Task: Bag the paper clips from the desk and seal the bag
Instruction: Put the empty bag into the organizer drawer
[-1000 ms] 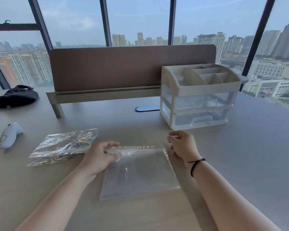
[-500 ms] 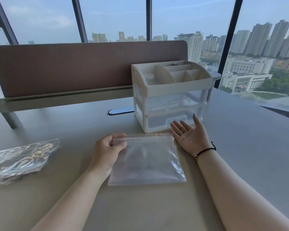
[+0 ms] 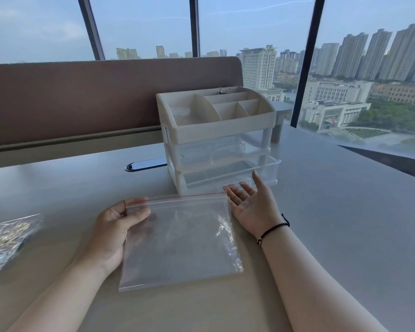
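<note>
right hand [image 3: 252, 204] reached lower drawer [image 3: 230, 176] | left hand [image 3: 115, 226] still pinches bag [image 3: 180, 240]

left hand [image 3: 112, 226]: fingers curled, thumb and forefinger pinching a zip bag's [image 3: 180, 243] top left corner
right hand [image 3: 252, 207]: palm up, fingers straight and spread, holding nothing
right wrist: dark cord bracelet [image 3: 272, 230]

Zip bag [image 3: 180, 240] flat on desk [image 3: 333, 224] before me, between my left hand [image 3: 113, 226], pinching its top left corner, and my right hand [image 3: 252, 204]. Drawer organizer [image 3: 216, 137] behind bag; filled bags [image 3: 7, 240] far left; divider panel [image 3: 82, 97] behind all.
</note>
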### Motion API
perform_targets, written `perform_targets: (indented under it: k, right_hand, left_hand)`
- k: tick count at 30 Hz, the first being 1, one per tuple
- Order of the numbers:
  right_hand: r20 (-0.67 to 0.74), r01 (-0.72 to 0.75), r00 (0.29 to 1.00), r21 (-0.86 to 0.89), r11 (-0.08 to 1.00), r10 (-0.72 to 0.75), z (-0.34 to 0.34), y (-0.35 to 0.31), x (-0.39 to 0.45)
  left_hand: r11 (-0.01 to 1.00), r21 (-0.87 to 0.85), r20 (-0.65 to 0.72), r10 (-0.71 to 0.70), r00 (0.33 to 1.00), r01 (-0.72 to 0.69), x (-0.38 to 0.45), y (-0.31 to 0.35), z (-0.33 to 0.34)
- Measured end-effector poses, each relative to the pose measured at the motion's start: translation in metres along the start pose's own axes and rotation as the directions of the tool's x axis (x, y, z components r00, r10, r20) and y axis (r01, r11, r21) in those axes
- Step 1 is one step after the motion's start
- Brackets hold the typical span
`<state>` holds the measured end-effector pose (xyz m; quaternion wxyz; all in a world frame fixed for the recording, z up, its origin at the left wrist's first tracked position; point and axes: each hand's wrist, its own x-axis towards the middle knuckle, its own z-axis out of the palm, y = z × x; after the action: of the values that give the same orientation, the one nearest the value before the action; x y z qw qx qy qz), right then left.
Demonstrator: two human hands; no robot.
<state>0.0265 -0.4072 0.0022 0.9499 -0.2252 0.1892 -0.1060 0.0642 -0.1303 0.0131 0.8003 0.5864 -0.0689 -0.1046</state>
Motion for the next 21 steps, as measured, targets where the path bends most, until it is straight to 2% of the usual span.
perform_targets:
  k: [2, 7, 13, 21]
  right_hand:
    - [-0.012, -0.006, 1.000, -0.003, 1.000, 0.006, -0.006, -0.001, -0.007]
    - [-0.057, 0.016, 0.998, -0.016, 1.000, -0.017, -0.018, -0.010, -0.030]
    - [-0.124, 0.033, 0.991, -0.062, 0.998, -0.041, -0.021, -0.010, -0.053]
    - [-0.144, 0.064, 0.987, -0.102, 0.993, -0.078, -0.024, -0.009, -0.070]
  left_hand:
    - [0.999, -0.033, 0.016, -0.030, 0.999, 0.030, -0.005, 0.006, 0.000]
    - [0.998, -0.056, -0.037, 0.016, 0.999, -0.018, -0.011, 0.024, 0.006]
    - [0.990, -0.138, -0.052, -0.011, 0.999, 0.003, -0.012, 0.037, 0.029]
    - [0.964, -0.263, -0.077, 0.019, 0.997, -0.039, 0.018, 0.053, 0.121]
